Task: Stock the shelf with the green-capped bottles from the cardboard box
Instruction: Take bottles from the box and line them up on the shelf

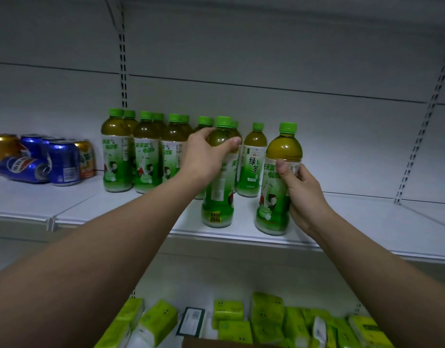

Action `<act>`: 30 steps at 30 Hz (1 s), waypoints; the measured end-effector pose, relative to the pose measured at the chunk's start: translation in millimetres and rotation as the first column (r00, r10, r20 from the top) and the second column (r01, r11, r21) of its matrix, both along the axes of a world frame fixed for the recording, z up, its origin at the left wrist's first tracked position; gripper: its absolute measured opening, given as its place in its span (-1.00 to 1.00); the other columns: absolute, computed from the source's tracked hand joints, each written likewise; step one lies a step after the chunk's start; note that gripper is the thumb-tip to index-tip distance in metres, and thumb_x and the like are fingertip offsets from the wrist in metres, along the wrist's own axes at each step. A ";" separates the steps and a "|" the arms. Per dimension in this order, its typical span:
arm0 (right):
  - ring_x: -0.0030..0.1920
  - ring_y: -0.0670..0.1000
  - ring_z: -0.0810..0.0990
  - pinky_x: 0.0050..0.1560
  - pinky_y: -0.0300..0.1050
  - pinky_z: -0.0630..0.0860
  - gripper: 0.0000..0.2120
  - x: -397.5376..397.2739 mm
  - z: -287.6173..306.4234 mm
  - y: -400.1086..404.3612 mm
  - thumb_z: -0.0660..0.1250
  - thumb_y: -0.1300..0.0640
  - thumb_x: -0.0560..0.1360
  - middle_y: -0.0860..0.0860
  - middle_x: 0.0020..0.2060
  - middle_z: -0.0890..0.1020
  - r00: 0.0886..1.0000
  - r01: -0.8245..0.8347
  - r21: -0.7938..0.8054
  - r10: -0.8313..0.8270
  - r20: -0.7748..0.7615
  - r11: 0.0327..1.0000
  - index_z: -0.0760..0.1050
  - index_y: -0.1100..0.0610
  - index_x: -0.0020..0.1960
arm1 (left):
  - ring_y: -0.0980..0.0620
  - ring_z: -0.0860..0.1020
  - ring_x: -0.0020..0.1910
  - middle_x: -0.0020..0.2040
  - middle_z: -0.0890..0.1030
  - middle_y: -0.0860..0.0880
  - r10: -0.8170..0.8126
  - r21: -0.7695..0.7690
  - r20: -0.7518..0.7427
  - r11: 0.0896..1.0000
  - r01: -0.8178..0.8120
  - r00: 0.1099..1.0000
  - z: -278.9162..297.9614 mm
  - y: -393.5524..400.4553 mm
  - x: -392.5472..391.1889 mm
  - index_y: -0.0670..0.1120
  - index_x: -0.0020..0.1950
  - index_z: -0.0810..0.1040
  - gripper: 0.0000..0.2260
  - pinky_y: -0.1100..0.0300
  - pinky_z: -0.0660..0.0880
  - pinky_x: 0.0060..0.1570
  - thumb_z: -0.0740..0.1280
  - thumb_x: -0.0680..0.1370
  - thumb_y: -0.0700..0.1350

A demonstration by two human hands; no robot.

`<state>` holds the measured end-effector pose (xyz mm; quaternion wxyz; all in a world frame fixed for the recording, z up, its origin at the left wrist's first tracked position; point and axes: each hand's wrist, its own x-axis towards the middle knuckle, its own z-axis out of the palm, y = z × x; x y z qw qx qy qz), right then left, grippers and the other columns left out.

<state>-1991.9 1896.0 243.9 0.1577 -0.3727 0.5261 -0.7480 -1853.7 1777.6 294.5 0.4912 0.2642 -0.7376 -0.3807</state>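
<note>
Fingers (235,141) of left hand (203,156) curled round bottle (217,194) | right hand (301,189) grips second bottle (275,197) | both on shelf (367,222) front, 6 o'clock of stocked row (146,149) | advise: slide back upright, labels forward.

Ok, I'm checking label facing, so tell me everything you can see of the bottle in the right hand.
The bottle in the right hand is clear plastic with a green screw cap, yellow-green tea inside and a green-and-white label printed with Chinese characters and cartoon figures. It stands upright near the front edge of the white shelf, apart from its neighbours. The right hand grips its middle, thumb across the label.
</note>
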 end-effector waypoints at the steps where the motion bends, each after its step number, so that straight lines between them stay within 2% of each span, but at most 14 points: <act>1: 0.05 0.00 0.70 0.09 0.05 0.59 -0.54 -2.6 -1.6 -6.5 0.43 -0.18 0.30 -0.04 0.03 0.72 1.000 0.003 -0.005 -0.003 0.001 1.000 0.55 -0.02 0.14 | -0.06 0.37 0.41 0.44 0.40 -0.04 -0.004 0.011 -0.011 1.000 0.004 1.000 -1.1 -2.5 -5.9 -0.02 0.48 0.32 -0.36 0.00 0.36 0.32 0.41 0.46 0.14; 3: 0.03 0.02 0.71 0.05 0.05 0.61 -0.55 -8.7 -4.5 -20.6 0.43 -0.16 0.33 -0.01 0.04 0.71 1.000 0.006 -0.020 -0.006 0.015 1.000 0.53 0.01 0.15 | -0.06 0.35 0.42 0.45 0.38 -0.04 -0.012 0.031 -0.029 0.999 0.013 1.000 -3.3 -8.0 -18.4 0.00 0.48 0.31 -0.38 -0.02 0.34 0.34 0.39 0.47 0.14; 6: 0.00 0.01 0.72 -0.01 0.02 0.63 -0.68 -17.6 -7.3 -40.1 0.40 -0.09 0.45 0.01 0.03 0.71 1.000 0.013 -0.032 -0.013 0.015 0.999 0.52 0.02 0.14 | -0.04 0.38 0.40 0.44 0.39 -0.03 -0.026 0.051 -0.058 0.998 0.029 0.998 -5.3 -15.7 -36.1 0.00 0.48 0.30 -0.39 0.04 0.35 0.32 0.38 0.49 0.13; 11: 0.06 0.05 0.70 0.09 0.08 0.61 -0.68 -33.1 -12.1 -67.7 0.40 -0.09 0.47 0.00 0.04 0.71 0.999 0.034 -0.040 -0.034 0.003 0.999 0.53 0.01 0.16 | -0.03 0.42 0.36 0.40 0.44 -0.02 -0.046 0.065 -0.105 0.996 0.053 0.993 -9.8 -28.2 -62.6 -0.01 0.48 0.31 -0.42 0.07 0.39 0.29 0.37 0.51 0.11; 16: 0.06 0.05 0.68 -0.01 -0.01 0.65 -0.77 -45.6 -15.3 -92.0 0.39 -0.12 0.48 0.06 0.12 0.65 0.994 0.109 -0.048 -0.110 -0.017 0.993 0.55 -0.05 0.08 | -0.05 0.45 0.34 0.37 0.48 -0.03 -0.007 0.026 -0.103 1.000 0.009 0.995 -13.2 -41.5 -83.7 -0.01 0.47 0.34 -0.40 -0.06 0.42 0.32 0.36 0.49 0.16; 19: 0.11 0.07 0.66 0.06 0.08 0.64 -0.75 -50.9 -16.7 -100.6 0.41 -0.22 0.40 0.08 0.22 0.57 0.991 0.128 -0.036 -0.129 -0.018 0.991 0.57 -0.16 0.02 | -0.05 0.40 0.39 0.41 0.44 -0.04 -0.018 0.029 -0.092 0.999 0.020 0.996 -13.2 -49.5 -90.4 -0.02 0.48 0.32 -0.41 0.00 0.36 0.37 0.36 0.50 0.14; 22: 0.09 0.05 0.67 0.06 0.06 0.64 -0.83 -56.4 -18.3 -104.3 0.38 -0.12 0.48 0.05 0.14 0.64 0.993 0.115 -0.049 -0.116 -0.008 0.992 0.55 -0.11 0.04 | -0.05 0.36 0.42 0.44 0.41 -0.05 -0.055 0.047 -0.094 0.997 0.060 0.994 -10.9 -54.6 -93.5 -0.03 0.50 0.29 -0.41 0.05 0.33 0.35 0.36 0.52 0.10; 25: 0.09 0.04 0.67 0.07 0.07 0.64 -0.78 -61.8 -19.9 -107.2 0.37 -0.09 0.50 0.03 0.12 0.65 0.992 0.125 -0.051 -0.126 -0.010 0.991 0.53 -0.06 0.11 | -0.05 0.33 0.44 0.46 0.37 -0.05 -0.076 0.066 -0.102 0.994 0.083 0.992 -9.6 -54.4 -95.5 -0.02 0.51 0.27 -0.41 0.05 0.31 0.36 0.35 0.53 0.08; 30: 0.11 0.07 0.66 0.10 0.12 0.62 -0.69 -62.4 -19.0 -110.2 0.39 -0.19 0.43 0.05 0.17 0.61 0.987 0.160 -0.023 -0.161 -0.029 0.987 0.54 -0.12 0.13 | -0.05 0.33 0.44 0.46 0.36 -0.04 -0.068 0.064 -0.102 0.995 0.075 0.992 -8.4 -54.8 -98.6 -0.02 0.51 0.26 -0.44 0.03 0.33 0.35 0.33 0.55 0.06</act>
